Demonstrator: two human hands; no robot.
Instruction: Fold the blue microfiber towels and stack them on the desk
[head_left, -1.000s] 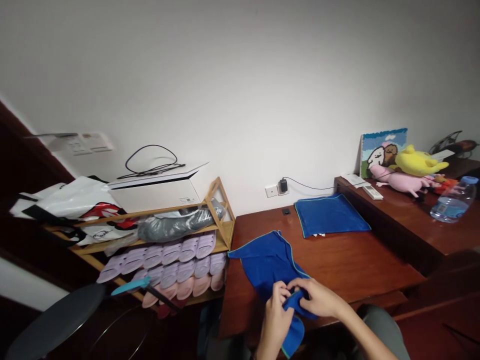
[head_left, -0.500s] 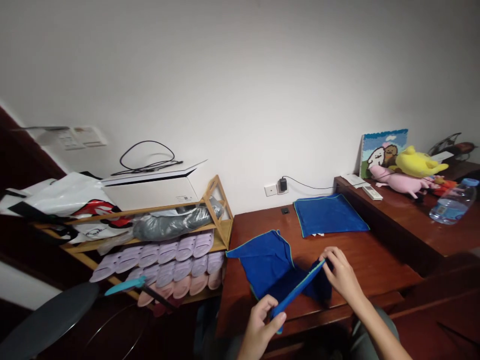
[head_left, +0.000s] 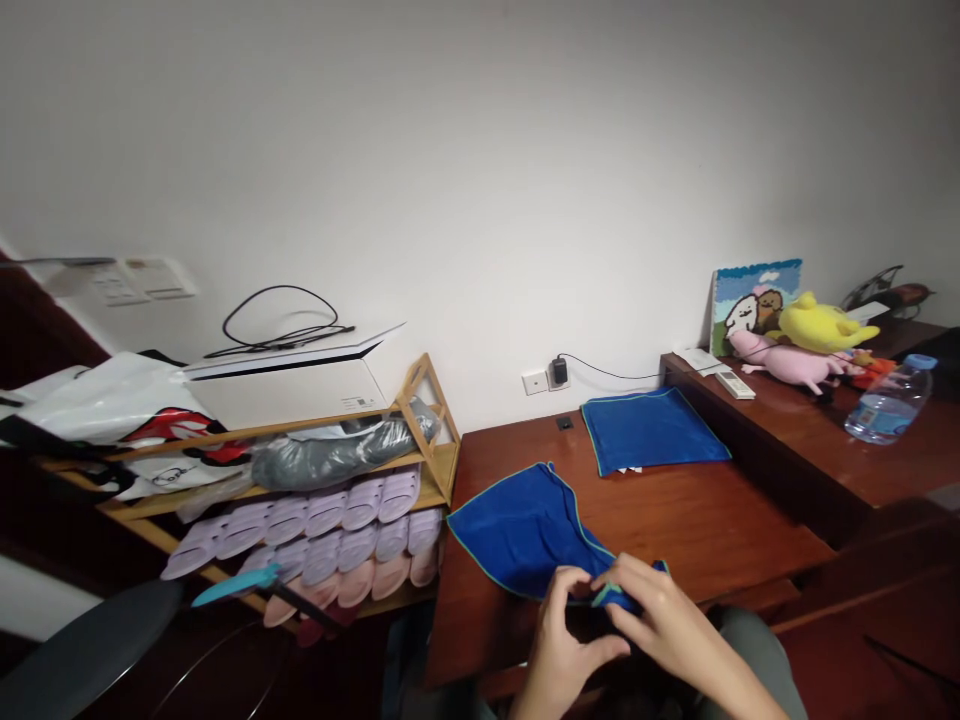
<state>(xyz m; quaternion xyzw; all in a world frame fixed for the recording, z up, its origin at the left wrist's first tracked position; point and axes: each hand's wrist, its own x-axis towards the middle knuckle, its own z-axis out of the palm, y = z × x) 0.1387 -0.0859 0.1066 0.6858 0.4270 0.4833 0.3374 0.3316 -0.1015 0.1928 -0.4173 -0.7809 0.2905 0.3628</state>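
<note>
A blue cloth (head_left: 517, 530) with green edging spreads over the near left of the wooden table, its near right end bunched up under my hands. My right hand (head_left: 656, 610) pinches that bunched end, where a bit of green edging shows between thumb and fingers. Close beside it on the left, my left hand (head_left: 566, 640) curves in a C shape. Its fingertips rest at the cloth's near edge while the thumb stands apart from them. Farther back lies a second blue cloth (head_left: 652, 430), flat, with small white tags sticking out from its front edge.
Left of the table (head_left: 712, 510), a wooden rack (head_left: 442, 465) holds slippers (head_left: 326, 510), a bagged grey item and a white box (head_left: 292, 385). On the raised right surface are a water bottle (head_left: 889, 405), plush toys (head_left: 787, 360), a white remote (head_left: 735, 385) and a picture (head_left: 754, 300).
My hands have come together, and the edge stretched between them is now bunched. My left hand's thumb has moved off the cloth. The view has shifted slightly right.
</note>
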